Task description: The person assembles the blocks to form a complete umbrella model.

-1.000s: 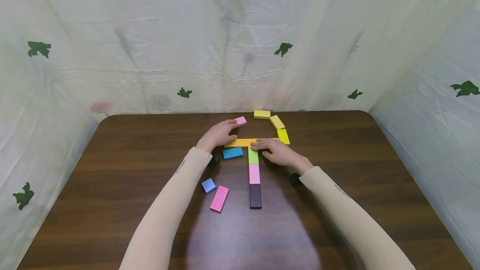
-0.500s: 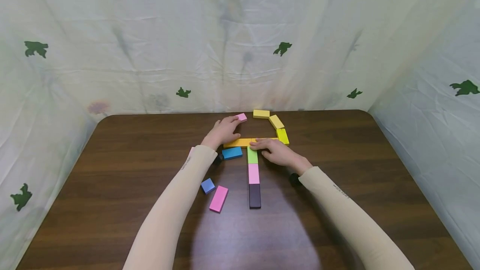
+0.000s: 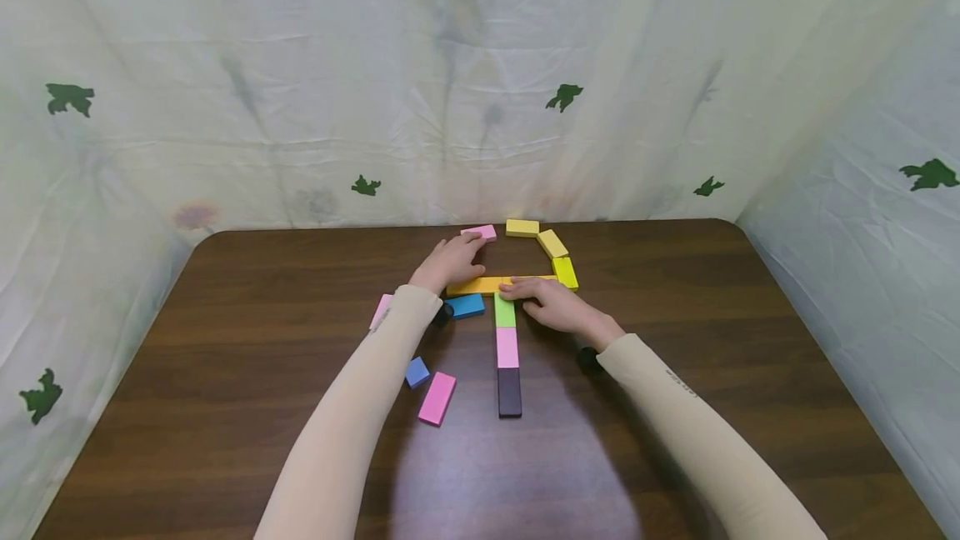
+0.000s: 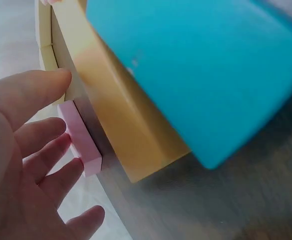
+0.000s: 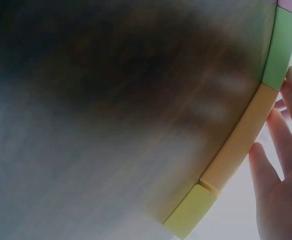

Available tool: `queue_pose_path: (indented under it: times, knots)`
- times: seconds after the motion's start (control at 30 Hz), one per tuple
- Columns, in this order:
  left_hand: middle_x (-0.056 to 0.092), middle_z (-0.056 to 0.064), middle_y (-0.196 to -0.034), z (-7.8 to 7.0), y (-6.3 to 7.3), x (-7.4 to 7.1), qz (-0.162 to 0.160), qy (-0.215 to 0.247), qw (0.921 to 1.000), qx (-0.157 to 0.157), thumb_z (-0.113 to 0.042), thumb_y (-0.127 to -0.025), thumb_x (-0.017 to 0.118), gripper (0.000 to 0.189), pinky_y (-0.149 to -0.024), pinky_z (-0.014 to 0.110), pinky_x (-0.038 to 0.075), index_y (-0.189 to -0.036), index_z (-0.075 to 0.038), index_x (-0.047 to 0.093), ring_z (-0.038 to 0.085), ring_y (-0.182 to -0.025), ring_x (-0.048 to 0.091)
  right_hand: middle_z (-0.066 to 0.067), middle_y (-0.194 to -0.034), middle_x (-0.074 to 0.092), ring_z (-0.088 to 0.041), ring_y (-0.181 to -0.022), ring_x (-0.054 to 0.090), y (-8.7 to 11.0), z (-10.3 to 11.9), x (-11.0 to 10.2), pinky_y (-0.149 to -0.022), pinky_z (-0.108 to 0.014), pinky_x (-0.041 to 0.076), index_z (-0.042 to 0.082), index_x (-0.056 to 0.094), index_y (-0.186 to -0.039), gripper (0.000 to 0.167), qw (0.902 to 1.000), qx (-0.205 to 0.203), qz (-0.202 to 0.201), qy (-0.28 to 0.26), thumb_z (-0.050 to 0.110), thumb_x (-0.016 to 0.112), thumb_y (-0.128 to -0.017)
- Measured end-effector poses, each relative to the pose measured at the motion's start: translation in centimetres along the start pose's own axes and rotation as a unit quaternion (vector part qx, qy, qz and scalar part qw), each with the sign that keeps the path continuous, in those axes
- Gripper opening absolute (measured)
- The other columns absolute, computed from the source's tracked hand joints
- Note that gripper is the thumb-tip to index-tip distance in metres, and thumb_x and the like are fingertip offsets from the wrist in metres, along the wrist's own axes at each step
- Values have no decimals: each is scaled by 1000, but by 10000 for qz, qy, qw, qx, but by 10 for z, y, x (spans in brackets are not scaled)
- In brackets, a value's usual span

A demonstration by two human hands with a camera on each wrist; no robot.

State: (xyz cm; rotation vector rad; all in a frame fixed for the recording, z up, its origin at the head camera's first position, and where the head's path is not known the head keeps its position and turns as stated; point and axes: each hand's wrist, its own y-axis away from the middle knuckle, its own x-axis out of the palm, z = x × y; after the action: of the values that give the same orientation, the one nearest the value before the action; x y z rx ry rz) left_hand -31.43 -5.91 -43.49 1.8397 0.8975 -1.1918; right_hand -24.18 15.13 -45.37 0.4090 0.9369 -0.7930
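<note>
At the back of the table my left hand [image 3: 450, 263] touches a light pink block [image 3: 480, 232] with its fingertips. In the left wrist view, spread fingers meet the side of that pink block [image 4: 81, 140], and the thumb stands apart from it. My right hand [image 3: 551, 302] lies palm down, fingers extended over the orange row [image 3: 480, 285] where it meets a green block [image 3: 505, 312]. The right wrist view has its fingertips along the edge of an orange block [image 5: 240, 137]. A blue block [image 3: 467, 305] lies just in front of the orange row.
Yellow blocks [image 3: 552, 243] curve from the back down to the orange row's right end. Below the green block run a pink block [image 3: 507, 347] and a black block [image 3: 510, 392]. Loose blocks, including a darker pink one [image 3: 437, 398], lie left. A curtain [image 3: 480, 107] hangs behind the table.
My left hand has moved a little right and away from me. The light pink block it touches has turned more parallel to the back edge. My right hand has stayed in place.
</note>
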Motion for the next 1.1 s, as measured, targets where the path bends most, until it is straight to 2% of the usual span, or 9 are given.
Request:
queue_pose_path:
  times: [0.5, 0.8, 1.1]
  knots:
    - [29, 9, -154, -4, -17, -1, 66, -86, 9999, -122, -28, -98, 53, 58, -112, 50, 16, -148, -6, 36, 26, -140, 26, -7, -135, 54, -22, -133, 40, 1, 0, 1, -105, -40, 34, 5, 57, -132, 42, 10000, 50, -16, -51, -5, 49, -92]
    - [27, 10, -154, -7, -18, -2, 48, -126, 9998, -153, -29, -97, 55, 63, -112, 49, 15, -149, -5, 31, 27, -141, 24, -6, -135, 55, -21, -133, 40, 1, -2, 2, -105, -40, 34, 5, 58, -131, 42, 9999, 39, -53, -82, -5, 49, -92]
    - [24, 8, -155, -14, -15, -4, -40, -184, 9997, -126, -29, -96, 56, 64, -111, 55, 13, -150, -6, 30, 25, -142, 19, -6, -134, 55, -21, -133, 40, 1, -4, 2, -105, -40, 34, 4, 58, -131, 42, 9998, 23, -92, -155, -6, 49, -92]
